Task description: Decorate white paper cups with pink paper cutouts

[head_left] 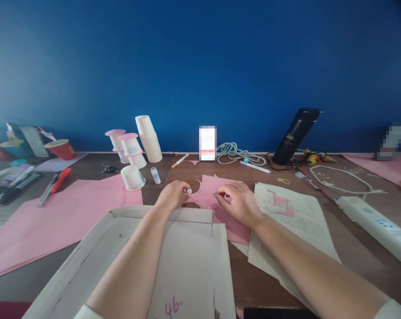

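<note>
My left hand [174, 195] is closed, with a small white round-ended thing [189, 191] showing at its fingertips; its kind I cannot make out. Pink paper with cut edges [205, 195] lies between my hands. Over the right side of that paper, my right hand [240, 203] has thumb and fingers pinched together; anything in them is too small to name. Left of my left hand, a small clear-and-white tube with a blue label [156, 176] stands upright near an upside-down white paper cup [133, 177].
Pink sheets [87, 208] lie left, with a red utility knife [59, 181] on them. Cups joined with pink discs [131, 148] and stacked cups [149, 139] stand behind. Right are printed sheets [300, 217], a power strip [383, 228] and a black flask [296, 137]. A white box lid [194, 266] is in front.
</note>
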Demonstrator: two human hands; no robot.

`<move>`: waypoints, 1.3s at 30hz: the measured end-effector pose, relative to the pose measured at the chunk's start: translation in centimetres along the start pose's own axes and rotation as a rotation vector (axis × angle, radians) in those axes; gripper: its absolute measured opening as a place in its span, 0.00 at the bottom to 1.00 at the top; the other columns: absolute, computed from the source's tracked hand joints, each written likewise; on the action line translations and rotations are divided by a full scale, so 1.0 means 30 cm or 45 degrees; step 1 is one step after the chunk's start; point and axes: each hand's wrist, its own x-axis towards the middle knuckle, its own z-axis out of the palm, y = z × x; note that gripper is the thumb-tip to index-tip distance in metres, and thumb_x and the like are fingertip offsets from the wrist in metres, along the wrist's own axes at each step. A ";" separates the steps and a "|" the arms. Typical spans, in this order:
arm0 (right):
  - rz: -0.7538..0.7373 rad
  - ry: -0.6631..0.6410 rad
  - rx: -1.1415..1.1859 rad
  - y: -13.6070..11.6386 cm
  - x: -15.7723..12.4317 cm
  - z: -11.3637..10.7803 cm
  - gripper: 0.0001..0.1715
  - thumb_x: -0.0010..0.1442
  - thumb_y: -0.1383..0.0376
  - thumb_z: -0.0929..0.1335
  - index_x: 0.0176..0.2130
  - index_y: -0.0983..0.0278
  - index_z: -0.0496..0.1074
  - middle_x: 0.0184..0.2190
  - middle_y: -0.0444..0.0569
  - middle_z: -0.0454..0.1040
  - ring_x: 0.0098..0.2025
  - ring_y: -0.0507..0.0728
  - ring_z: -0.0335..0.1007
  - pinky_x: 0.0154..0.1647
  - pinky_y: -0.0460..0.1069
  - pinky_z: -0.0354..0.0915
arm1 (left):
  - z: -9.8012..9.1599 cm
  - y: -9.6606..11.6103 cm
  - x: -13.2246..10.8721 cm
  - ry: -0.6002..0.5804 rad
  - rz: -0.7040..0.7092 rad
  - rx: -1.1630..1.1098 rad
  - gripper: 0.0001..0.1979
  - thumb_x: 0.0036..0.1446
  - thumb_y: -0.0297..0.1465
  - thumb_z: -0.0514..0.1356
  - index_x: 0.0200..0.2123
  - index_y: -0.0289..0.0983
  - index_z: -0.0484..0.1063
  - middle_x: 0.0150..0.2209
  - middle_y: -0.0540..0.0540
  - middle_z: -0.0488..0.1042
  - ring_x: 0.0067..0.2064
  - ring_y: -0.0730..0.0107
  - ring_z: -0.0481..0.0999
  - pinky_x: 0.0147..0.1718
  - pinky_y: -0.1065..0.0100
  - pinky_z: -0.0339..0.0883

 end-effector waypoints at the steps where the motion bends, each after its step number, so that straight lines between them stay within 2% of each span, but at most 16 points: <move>1: 0.009 0.004 0.015 -0.002 -0.001 0.003 0.09 0.61 0.63 0.64 0.30 0.62 0.70 0.28 0.46 0.73 0.36 0.55 0.67 0.43 0.50 0.56 | 0.003 0.001 0.003 0.001 -0.013 0.001 0.13 0.49 0.33 0.58 0.39 0.42 0.75 0.38 0.48 0.76 0.38 0.67 0.73 0.35 0.70 0.62; 4: 0.109 0.004 0.130 -0.012 -0.001 0.007 0.09 0.60 0.62 0.65 0.29 0.62 0.70 0.29 0.46 0.74 0.34 0.54 0.67 0.40 0.50 0.58 | 0.005 0.020 -0.002 0.052 0.008 0.001 0.09 0.50 0.33 0.58 0.35 0.41 0.75 0.38 0.48 0.75 0.37 0.67 0.73 0.34 0.70 0.62; 7: 0.329 -0.049 0.452 -0.026 0.003 0.004 0.11 0.60 0.59 0.64 0.30 0.62 0.70 0.29 0.45 0.74 0.30 0.53 0.67 0.35 0.48 0.61 | 0.000 0.066 -0.027 0.160 0.185 -0.026 0.07 0.54 0.32 0.56 0.36 0.41 0.73 0.39 0.47 0.75 0.38 0.67 0.73 0.35 0.69 0.62; 10: 0.556 -0.143 0.825 -0.033 0.010 -0.001 0.13 0.59 0.56 0.64 0.36 0.62 0.70 0.28 0.44 0.73 0.27 0.52 0.67 0.29 0.47 0.61 | -0.002 0.119 -0.054 0.219 0.348 -0.069 0.09 0.58 0.32 0.54 0.40 0.41 0.71 0.38 0.48 0.76 0.39 0.67 0.73 0.36 0.69 0.62; 14: 0.837 -0.264 1.128 -0.039 0.017 -0.006 0.19 0.56 0.54 0.67 0.43 0.62 0.68 0.21 0.40 0.67 0.19 0.49 0.59 0.19 0.44 0.54 | 0.004 0.159 -0.069 0.256 0.492 -0.070 0.08 0.59 0.34 0.53 0.40 0.40 0.70 0.36 0.49 0.75 0.37 0.68 0.73 0.36 0.70 0.62; 16: 0.959 -0.318 1.289 -0.044 0.019 -0.004 0.18 0.55 0.54 0.68 0.42 0.62 0.68 0.20 0.39 0.65 0.18 0.48 0.56 0.16 0.44 0.50 | 0.008 0.164 -0.070 0.284 0.546 -0.066 0.08 0.60 0.34 0.54 0.39 0.40 0.70 0.36 0.49 0.74 0.37 0.68 0.72 0.36 0.70 0.62; 18: 1.045 -0.335 1.449 -0.049 0.021 0.000 0.16 0.54 0.55 0.69 0.39 0.63 0.70 0.22 0.41 0.68 0.19 0.47 0.57 0.15 0.43 0.48 | 0.013 0.165 -0.070 0.312 0.583 -0.063 0.07 0.60 0.34 0.54 0.38 0.40 0.69 0.36 0.49 0.74 0.37 0.68 0.72 0.37 0.69 0.61; 23: 1.165 -0.302 1.690 -0.058 0.031 0.003 0.13 0.49 0.60 0.72 0.35 0.64 0.72 0.35 0.48 0.73 0.23 0.47 0.61 0.15 0.42 0.46 | 0.024 0.172 -0.072 0.374 0.643 -0.010 0.07 0.61 0.33 0.53 0.37 0.40 0.69 0.36 0.48 0.74 0.39 0.68 0.71 0.39 0.69 0.62; 33: 1.253 -0.284 1.914 -0.055 0.037 -0.011 0.10 0.46 0.65 0.74 0.30 0.66 0.73 0.30 0.44 0.70 0.23 0.44 0.58 0.15 0.40 0.43 | 0.054 0.171 -0.067 0.435 0.816 0.095 0.08 0.63 0.31 0.50 0.37 0.37 0.68 0.34 0.46 0.71 0.38 0.66 0.69 0.37 0.65 0.62; 39: 1.269 -0.304 1.916 -0.047 0.035 -0.003 0.09 0.46 0.66 0.74 0.29 0.66 0.72 0.31 0.46 0.71 0.23 0.45 0.58 0.15 0.41 0.41 | 0.054 0.175 -0.073 0.449 0.864 0.136 0.09 0.64 0.30 0.49 0.35 0.36 0.67 0.33 0.46 0.71 0.38 0.65 0.69 0.37 0.64 0.63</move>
